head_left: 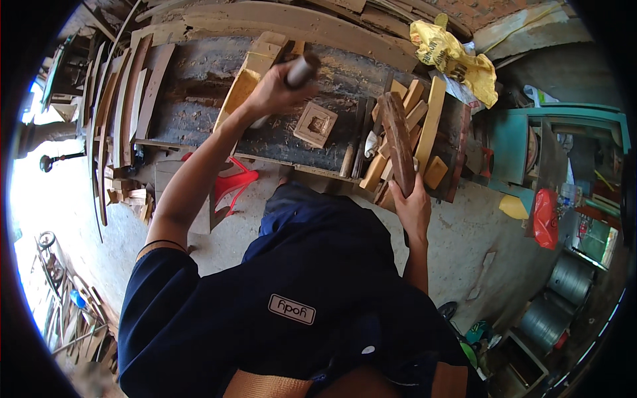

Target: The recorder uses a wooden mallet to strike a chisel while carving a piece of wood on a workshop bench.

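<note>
Wooden bar [399, 142] and right hand [413, 204] meet at the bar's near end, where we have the fingers closed around it, the thumb on its left side and the other fingers largely hidden along its right and underneath. Most of its length reaches out beyond our grasp. We see its long axis run from near to far, the far end leaning a little left and free of the hand. Behind it lie loose wood strips [432, 126] on the right part of the bench [192, 99]; whether the bar touches them we cannot tell.

With our left hand [271, 93] we grasp a dark cylinder [303, 71], fingers curled about it, though blur hides their exact placing. Its round end faces up and to the right, out past the fist. Just right of and nearer than this hand, a square wood block [306, 133] with a hollow in its middle rests on the bench, touched by neither hand. Far to the right, we see a yellow sack [458, 60].
</note>
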A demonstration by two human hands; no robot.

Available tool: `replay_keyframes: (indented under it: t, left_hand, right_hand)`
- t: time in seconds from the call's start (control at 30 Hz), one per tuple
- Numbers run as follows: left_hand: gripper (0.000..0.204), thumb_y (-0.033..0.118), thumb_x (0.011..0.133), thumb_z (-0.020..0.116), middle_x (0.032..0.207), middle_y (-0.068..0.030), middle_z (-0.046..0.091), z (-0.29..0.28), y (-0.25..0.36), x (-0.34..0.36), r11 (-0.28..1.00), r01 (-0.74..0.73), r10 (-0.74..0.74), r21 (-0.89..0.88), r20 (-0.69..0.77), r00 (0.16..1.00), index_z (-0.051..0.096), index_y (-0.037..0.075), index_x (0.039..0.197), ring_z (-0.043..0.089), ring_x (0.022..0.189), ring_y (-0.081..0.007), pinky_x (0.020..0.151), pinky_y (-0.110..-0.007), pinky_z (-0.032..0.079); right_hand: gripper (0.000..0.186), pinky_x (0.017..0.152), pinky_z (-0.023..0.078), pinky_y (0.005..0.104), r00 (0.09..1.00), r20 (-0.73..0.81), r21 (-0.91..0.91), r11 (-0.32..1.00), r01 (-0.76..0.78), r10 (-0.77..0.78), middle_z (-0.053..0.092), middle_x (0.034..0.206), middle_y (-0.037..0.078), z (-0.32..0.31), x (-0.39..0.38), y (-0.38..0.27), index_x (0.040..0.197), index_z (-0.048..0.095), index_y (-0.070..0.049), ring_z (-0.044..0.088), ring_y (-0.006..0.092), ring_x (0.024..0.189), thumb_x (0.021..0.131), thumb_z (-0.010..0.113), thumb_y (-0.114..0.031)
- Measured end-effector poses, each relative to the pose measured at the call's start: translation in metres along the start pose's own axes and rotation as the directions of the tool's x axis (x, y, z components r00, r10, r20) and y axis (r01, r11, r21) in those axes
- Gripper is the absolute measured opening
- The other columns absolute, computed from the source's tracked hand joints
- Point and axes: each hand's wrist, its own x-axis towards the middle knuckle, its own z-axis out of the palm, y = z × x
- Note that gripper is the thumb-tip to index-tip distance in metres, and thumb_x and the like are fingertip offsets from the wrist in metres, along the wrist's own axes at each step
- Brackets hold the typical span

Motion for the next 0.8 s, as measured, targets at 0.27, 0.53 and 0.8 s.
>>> replay_keyframes:
  t: [0.27, 0.53, 0.8]
  left_hand:
    - [0.018, 0.017, 0.087, 0.08, 0.07, 0.0038, 0.061, 0.048, 0.036, 0.015, 0.742, -0.019, -0.238, -0.67, -0.289, 0.927, 0.068, 0.009, 0.098, 0.054, 0.06, -0.0031, 0.055, -0.022, 0.042]
    - [0.011, 0.012, 0.087, 0.079, 0.087, 0.0043, 0.069, 0.088, 0.03, 0.001, 0.761, 0.006, -0.227, -0.649, -0.259, 0.939, 0.072, 0.007, 0.094, 0.057, 0.073, -0.0016, 0.064, -0.022, 0.046]
    - [0.015, 0.009, 0.087, 0.077, 0.091, 0.0016, 0.07, 0.102, 0.049, -0.004, 0.863, -0.047, -0.067, -0.504, -0.206, 0.976, 0.068, 0.006, 0.098, 0.061, 0.083, -0.0062, 0.076, -0.025, 0.05]
  right_hand:
    - [0.05, 0.079, 0.052, 0.0457, 0.999, 0.047, 0.13, 0.991, 0.019, -0.025, 0.07, 0.096, 0.022, -0.006, 0.007, -0.036, 0.119, 0.057, -0.002, 0.07, 0.0413, 0.093, 0.09, 0.071, -0.04]
    - [0.044, 0.069, 0.052, 0.0413, 0.975, -0.08, 0.161, 0.963, 0.218, -0.208, 0.069, 0.089, 0.018, -0.007, 0.011, -0.036, 0.116, 0.057, -0.001, 0.069, 0.0324, 0.072, 0.091, 0.071, -0.036]
    - [0.047, 0.067, 0.053, 0.0371, 0.935, -0.235, 0.581, 0.733, 0.354, -0.265, 0.067, 0.089, 0.013, -0.068, -0.019, -0.106, 0.117, 0.054, 0.003, 0.067, 0.0216, 0.076, 0.088, 0.077, -0.026]
